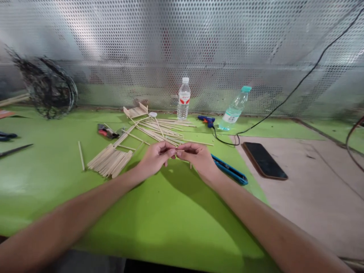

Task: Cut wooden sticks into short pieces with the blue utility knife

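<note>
My left hand [159,156] and my right hand [199,157] meet over the green tabletop, fingertips pinched together. Between them shows a small bit of a thin wooden stick [179,151]; the fingers cover most of it. Just behind the hands lies a loose spread of long wooden sticks [159,129]. To the left of my left hand is a pile of short cut sticks [109,161]. A blue utility knife [230,170] lies beside my right hand, its near end partly hidden by the hand.
Further back stand a clear water bottle [184,100], a tilted green-capped bottle [234,110] and a corded blue glue gun [207,120]. A small stick frame [135,110] and red-handled pliers [107,131] sit back left. A phone [264,160] lies right, a wire coil [51,87] far left.
</note>
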A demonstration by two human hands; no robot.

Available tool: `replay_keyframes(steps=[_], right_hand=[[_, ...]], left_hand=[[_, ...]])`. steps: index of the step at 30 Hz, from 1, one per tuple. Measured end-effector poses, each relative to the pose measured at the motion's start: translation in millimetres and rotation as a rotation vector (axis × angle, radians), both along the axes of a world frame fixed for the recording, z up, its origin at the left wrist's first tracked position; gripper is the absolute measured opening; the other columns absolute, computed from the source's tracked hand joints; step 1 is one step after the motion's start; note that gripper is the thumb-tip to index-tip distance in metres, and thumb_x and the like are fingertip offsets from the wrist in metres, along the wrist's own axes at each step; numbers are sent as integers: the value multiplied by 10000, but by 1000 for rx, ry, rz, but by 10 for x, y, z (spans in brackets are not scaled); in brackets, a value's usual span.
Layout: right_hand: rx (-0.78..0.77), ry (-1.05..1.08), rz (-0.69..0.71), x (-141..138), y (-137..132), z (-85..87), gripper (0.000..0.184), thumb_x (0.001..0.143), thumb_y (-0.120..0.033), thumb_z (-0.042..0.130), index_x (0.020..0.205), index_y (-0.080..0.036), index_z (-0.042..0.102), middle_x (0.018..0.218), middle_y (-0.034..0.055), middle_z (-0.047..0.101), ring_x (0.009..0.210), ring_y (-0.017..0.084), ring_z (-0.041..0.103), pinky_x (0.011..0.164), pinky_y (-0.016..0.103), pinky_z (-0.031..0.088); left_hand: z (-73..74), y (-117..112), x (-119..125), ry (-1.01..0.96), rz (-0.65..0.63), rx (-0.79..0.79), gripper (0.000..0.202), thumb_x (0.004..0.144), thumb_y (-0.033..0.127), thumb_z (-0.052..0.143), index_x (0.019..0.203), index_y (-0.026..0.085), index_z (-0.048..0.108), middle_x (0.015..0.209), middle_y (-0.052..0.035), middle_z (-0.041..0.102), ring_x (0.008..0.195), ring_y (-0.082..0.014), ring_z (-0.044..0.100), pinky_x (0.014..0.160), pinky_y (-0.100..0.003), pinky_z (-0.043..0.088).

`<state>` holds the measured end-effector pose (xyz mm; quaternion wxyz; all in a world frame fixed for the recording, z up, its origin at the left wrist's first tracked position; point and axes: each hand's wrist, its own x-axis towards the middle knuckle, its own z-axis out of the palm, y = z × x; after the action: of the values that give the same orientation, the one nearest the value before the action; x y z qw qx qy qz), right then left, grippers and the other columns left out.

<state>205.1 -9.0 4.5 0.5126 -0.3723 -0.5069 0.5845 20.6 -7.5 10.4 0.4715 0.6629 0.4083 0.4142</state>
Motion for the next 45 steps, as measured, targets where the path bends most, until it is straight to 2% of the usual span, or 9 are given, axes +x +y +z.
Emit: replay_keyframes(steps=[10, 16, 21, 26, 31, 35, 38, 42, 45], right_hand=[[-161, 100, 36, 117, 41, 41, 301, 591, -291, 923, 832, -198, 769, 848, 27, 781, 780, 158, 736, 862, 311, 565], [-226, 124, 109, 172, 26, 73, 292, 584, -249, 933, 826, -195, 780, 801, 12, 772, 750, 142, 738, 845, 271, 582], [-247, 136, 140, 156, -24, 85, 273, 578, -253, 940, 787, -204, 772, 810, 7, 771, 752, 150, 741, 818, 279, 596], [-247, 162, 139, 140, -37, 121, 281, 581, -276, 945, 798, -219, 776, 854, 1, 778, 784, 138, 741, 837, 251, 590], [-242, 139, 137, 156, -46, 135, 294, 556, -277, 956, 786, -220, 782, 809, 0, 770, 745, 133, 730, 806, 255, 596], [-223, 102, 117, 171, -38, 135, 292, 541, -285, 957, 763, -221, 778, 772, 1, 762, 728, 146, 722, 805, 295, 598], [-194, 72, 76, 166, -14, 127, 296, 538, -295, 955, 759, -210, 778, 776, 13, 764, 724, 155, 713, 804, 320, 592], [-156, 27, -11, 109, -12, 101, 299, 546, -292, 950, 772, -189, 784, 738, 20, 756, 682, 135, 681, 760, 300, 563], [-139, 1, -38, 50, -51, 100, 301, 574, -300, 938, 810, -184, 793, 779, 42, 769, 715, 144, 683, 757, 300, 547]], left_hand=[[19, -35, 20, -360, -91, -277, 337, 835, 451, 759, 989, 157, 705, 832, -23, 699, 554, -58, 545, 538, -199, 522], [-3, -40, 30, -413, -142, -421, 353, 780, 389, 836, 1020, 163, 708, 797, -7, 703, 546, -40, 513, 522, -164, 487], [-28, -43, 35, -396, -178, -264, 344, 796, 438, 815, 968, 163, 700, 746, 10, 682, 551, -60, 545, 527, -188, 487], [38, -62, 28, -436, -203, -264, 407, 816, 537, 765, 956, 163, 689, 737, 7, 657, 572, -73, 542, 535, -203, 483], [30, -66, 15, -361, -218, -231, 307, 803, 405, 814, 966, 177, 687, 764, 18, 660, 589, -67, 552, 565, -204, 489], [2, -50, 19, -330, -223, -195, 320, 797, 424, 808, 957, 175, 689, 769, 12, 668, 573, -75, 554, 549, -219, 486], [9, -31, 10, -189, -150, -65, 339, 842, 464, 749, 1000, 168, 703, 764, 0, 673, 557, -90, 550, 531, -230, 466], [25, -23, -19, 185, -31, 249, 285, 935, 427, 640, 1052, 184, 732, 748, -4, 689, 607, -116, 571, 553, -223, 407], [17, -31, -28, 278, 3, 363, 235, 947, 386, 626, 1008, 190, 740, 791, -11, 714, 632, -123, 584, 584, -229, 410]])
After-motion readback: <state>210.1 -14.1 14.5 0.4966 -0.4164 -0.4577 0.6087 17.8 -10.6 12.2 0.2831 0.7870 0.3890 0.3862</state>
